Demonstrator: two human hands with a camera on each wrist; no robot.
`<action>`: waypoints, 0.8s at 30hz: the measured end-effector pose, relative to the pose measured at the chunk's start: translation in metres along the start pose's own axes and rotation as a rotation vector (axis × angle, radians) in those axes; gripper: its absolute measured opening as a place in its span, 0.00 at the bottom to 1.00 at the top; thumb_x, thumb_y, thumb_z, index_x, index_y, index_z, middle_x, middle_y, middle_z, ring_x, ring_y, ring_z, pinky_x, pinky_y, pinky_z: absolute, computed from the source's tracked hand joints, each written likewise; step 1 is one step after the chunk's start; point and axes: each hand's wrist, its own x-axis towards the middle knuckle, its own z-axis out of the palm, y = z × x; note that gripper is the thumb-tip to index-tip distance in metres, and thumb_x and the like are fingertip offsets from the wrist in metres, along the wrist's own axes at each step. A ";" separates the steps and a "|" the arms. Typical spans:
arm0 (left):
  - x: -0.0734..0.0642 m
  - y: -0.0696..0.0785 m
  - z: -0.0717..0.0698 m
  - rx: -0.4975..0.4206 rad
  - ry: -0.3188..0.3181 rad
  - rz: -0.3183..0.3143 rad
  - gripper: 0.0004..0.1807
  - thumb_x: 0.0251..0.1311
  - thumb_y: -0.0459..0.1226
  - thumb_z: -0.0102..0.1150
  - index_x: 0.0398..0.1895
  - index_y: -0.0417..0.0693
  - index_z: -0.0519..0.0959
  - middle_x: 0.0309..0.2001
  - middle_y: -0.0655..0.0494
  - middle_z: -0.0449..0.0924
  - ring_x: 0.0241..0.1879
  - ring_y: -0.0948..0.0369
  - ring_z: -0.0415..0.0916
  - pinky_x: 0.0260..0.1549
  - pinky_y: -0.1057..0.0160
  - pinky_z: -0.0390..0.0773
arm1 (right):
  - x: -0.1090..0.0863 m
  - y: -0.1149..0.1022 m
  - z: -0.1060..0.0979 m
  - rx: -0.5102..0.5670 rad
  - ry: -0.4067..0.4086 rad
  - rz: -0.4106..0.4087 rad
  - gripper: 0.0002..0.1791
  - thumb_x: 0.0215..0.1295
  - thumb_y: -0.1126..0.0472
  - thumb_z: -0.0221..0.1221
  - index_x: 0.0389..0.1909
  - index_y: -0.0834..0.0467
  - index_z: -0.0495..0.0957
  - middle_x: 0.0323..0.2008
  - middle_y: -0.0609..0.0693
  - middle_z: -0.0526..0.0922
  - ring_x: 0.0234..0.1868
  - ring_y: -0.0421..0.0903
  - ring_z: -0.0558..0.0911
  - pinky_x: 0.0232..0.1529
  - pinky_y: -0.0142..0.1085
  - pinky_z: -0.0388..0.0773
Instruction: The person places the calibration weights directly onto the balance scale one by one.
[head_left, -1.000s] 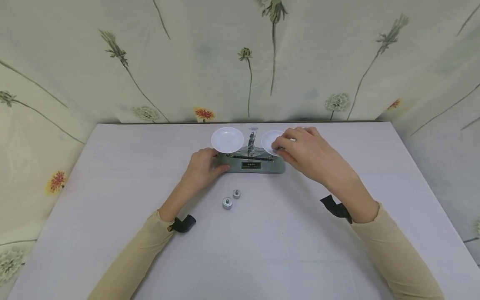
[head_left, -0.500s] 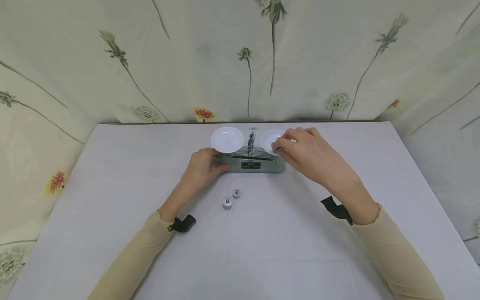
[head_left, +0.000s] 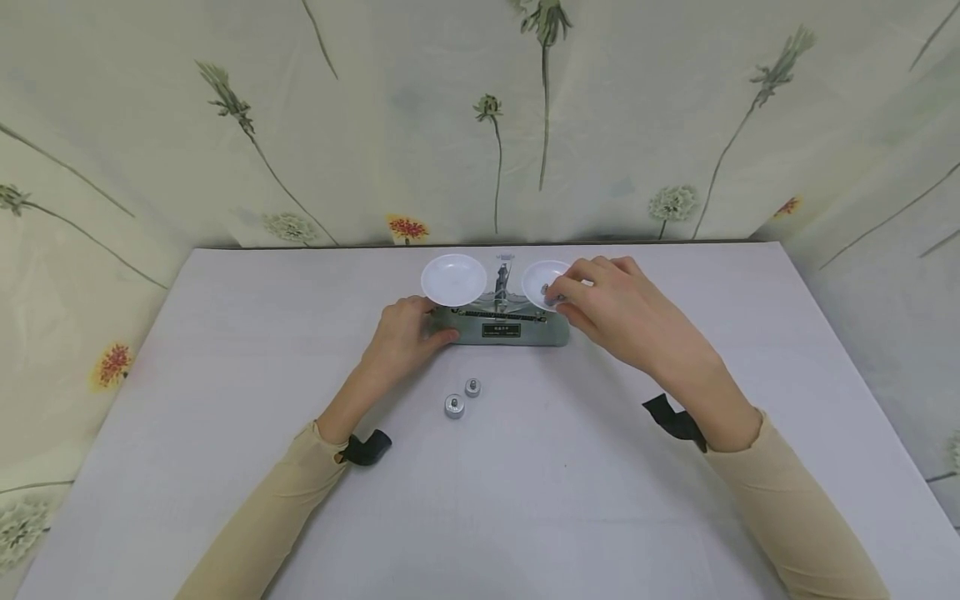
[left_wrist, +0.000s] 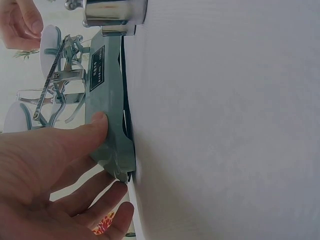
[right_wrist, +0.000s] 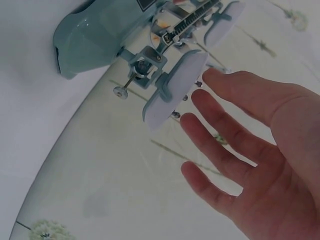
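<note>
A green balance scale (head_left: 512,333) with two white pans stands near the table's back edge. My left hand (head_left: 402,337) grips the left end of its base, with the thumb (left_wrist: 95,132) on the front face and the fingers around the end. Over the right pan (head_left: 534,279), my right hand (head_left: 618,312) has thumb and index finger pinching the knob of a small metal weight (right_wrist: 198,84). Other weight knobs (right_wrist: 176,114) show above that pan's rim in the right wrist view. The left pan (head_left: 453,280) holds nothing visible.
Two metal weights, a larger one (head_left: 454,407) and a smaller one (head_left: 472,387), stand on the white table (head_left: 525,500) in front of the scale. A flower-patterned cloth (head_left: 420,150) hangs behind the table's back edge.
My right fingers have shifted very slightly at the right pan, and a weight beside them shows a little more. The left hand and the scale have stayed in place.
</note>
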 end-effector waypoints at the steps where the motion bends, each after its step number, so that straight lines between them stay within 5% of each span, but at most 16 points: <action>1: 0.000 0.000 0.000 -0.001 -0.001 0.001 0.27 0.62 0.42 0.78 0.60 0.36 0.84 0.56 0.38 0.90 0.60 0.43 0.86 0.63 0.43 0.83 | 0.000 0.000 0.000 0.001 0.002 0.000 0.09 0.72 0.65 0.68 0.50 0.53 0.86 0.44 0.51 0.88 0.47 0.54 0.86 0.58 0.56 0.78; 13: 0.000 -0.001 0.001 -0.002 0.004 0.001 0.28 0.62 0.42 0.78 0.60 0.35 0.84 0.56 0.37 0.89 0.61 0.42 0.85 0.64 0.43 0.83 | -0.007 0.004 -0.008 0.007 -0.077 0.066 0.11 0.71 0.63 0.70 0.52 0.52 0.87 0.47 0.52 0.89 0.50 0.54 0.86 0.60 0.56 0.78; 24: 0.000 0.001 0.000 -0.014 0.001 -0.008 0.29 0.62 0.43 0.79 0.61 0.36 0.84 0.58 0.38 0.89 0.63 0.42 0.85 0.66 0.42 0.82 | -0.015 0.009 -0.014 0.004 -0.183 0.123 0.04 0.72 0.63 0.68 0.44 0.51 0.84 0.39 0.48 0.87 0.37 0.48 0.81 0.50 0.49 0.77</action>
